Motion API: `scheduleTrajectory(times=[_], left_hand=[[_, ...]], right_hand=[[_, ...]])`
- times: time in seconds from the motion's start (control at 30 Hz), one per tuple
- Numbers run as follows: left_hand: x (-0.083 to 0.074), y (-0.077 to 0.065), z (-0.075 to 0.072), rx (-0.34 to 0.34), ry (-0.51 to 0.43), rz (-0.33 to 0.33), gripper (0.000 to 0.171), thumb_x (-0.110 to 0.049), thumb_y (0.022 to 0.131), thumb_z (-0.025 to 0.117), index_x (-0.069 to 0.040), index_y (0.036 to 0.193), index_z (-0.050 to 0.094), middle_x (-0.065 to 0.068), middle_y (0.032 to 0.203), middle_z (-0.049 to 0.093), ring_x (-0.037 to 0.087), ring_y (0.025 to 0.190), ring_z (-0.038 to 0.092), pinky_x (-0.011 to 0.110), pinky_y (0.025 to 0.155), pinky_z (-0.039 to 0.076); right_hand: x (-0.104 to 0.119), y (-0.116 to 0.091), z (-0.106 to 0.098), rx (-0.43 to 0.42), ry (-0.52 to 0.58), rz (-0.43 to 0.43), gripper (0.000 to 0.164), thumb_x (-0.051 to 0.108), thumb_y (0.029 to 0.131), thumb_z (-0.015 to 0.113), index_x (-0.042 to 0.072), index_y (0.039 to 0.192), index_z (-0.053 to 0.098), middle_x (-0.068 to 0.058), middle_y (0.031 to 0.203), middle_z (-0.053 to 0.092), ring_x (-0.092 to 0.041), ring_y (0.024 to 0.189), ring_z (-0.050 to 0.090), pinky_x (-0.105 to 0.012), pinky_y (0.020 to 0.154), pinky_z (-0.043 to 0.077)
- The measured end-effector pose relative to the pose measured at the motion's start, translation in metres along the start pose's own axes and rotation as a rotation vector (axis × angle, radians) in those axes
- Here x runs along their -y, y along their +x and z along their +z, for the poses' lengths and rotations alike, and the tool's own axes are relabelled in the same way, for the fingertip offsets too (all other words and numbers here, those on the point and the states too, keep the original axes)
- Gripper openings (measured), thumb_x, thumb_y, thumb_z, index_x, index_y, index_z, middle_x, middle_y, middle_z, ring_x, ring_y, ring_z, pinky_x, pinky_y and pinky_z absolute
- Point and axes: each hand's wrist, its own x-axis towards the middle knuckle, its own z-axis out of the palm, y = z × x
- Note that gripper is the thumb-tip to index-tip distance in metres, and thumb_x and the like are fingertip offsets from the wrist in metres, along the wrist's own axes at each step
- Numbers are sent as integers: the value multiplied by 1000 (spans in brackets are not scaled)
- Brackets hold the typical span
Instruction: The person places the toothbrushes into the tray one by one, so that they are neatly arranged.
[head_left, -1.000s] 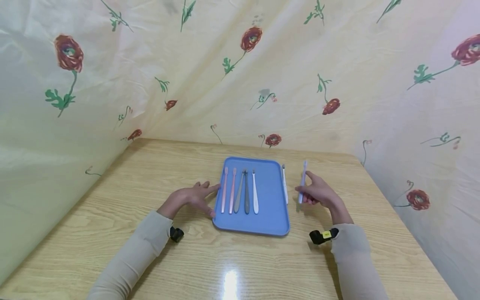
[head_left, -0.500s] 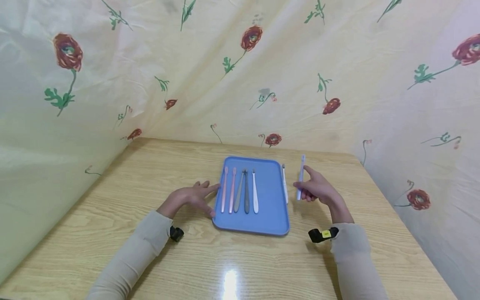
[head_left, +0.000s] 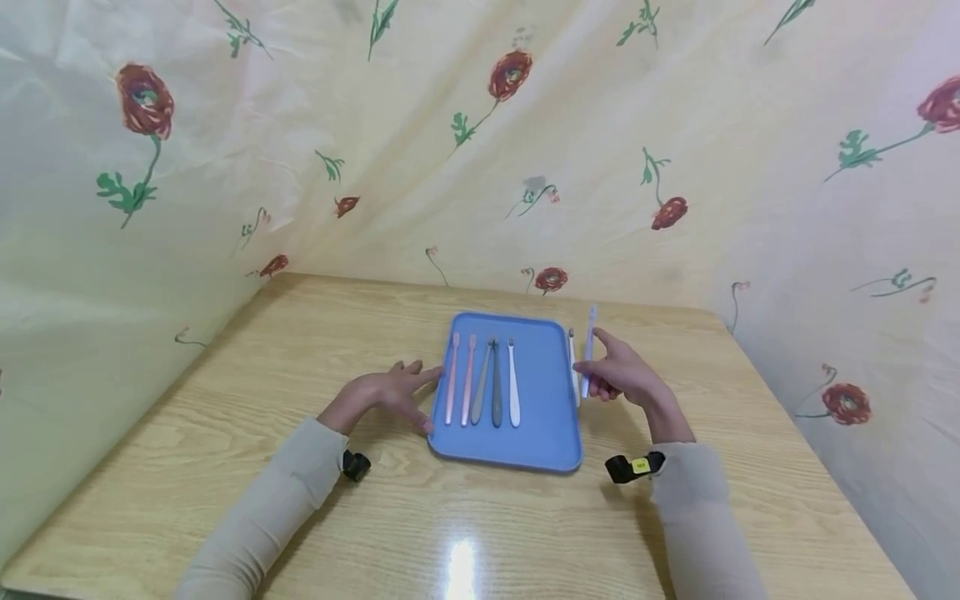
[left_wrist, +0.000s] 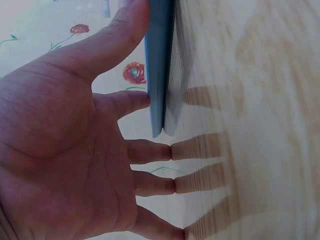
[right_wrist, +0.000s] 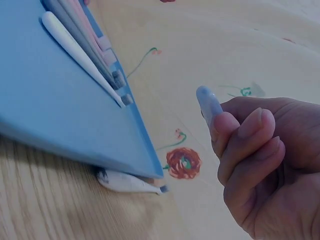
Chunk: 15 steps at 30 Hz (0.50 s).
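Observation:
My right hand [head_left: 626,375] pinches a pale lavender toothbrush [head_left: 589,335] just right of the blue tray [head_left: 543,392]. The brush stands off the table, its head pointing toward the far side. Below and left of it, a white toothbrush [right_wrist: 130,182] lies on the table along the tray's right edge. My left hand [head_left: 384,398] has its fingers spread, with thumb and index finger touching the tray's left rim. Inside the tray lie two pink toothbrushes [head_left: 452,387], two grey toothbrushes [head_left: 497,396] whose heads meet, and a white toothbrush [head_left: 513,392].
A light wooden table [head_left: 360,517] carries everything. Flower-patterned cloth [head_left: 390,150] hangs behind it and along both sides. In the left wrist view, the other fingertips rest on the tabletop [left_wrist: 260,125] beside the tray.
My right hand has carried the lavender toothbrush left, toward the tray and the white toothbrush next to it. The left hand has stayed at the tray's rim.

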Motion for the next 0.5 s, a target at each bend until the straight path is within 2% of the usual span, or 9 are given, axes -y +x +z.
scheduleTrajectory(times=[0.27, 0.5], left_hand=[[-1, 0, -2, -3, 0, 2, 108, -50, 80, 80, -28, 162, 14, 20, 170, 4, 50, 155, -2, 76, 117, 9], [-1, 0, -1, -1, -19, -4, 108, -49, 80, 80, -27, 162, 14, 21, 169, 4, 51, 154, -3, 76, 117, 8]], right_hand=[[7, 9, 11, 11, -4, -8, 88, 10, 100, 56, 6, 161, -7, 4, 54, 59, -4, 42, 52, -22, 43, 46], [10, 16, 22, 27, -16, 13, 90, 12, 100, 56, 6, 160, -10, 5, 53, 58, -4, 42, 51, -21, 43, 45]])
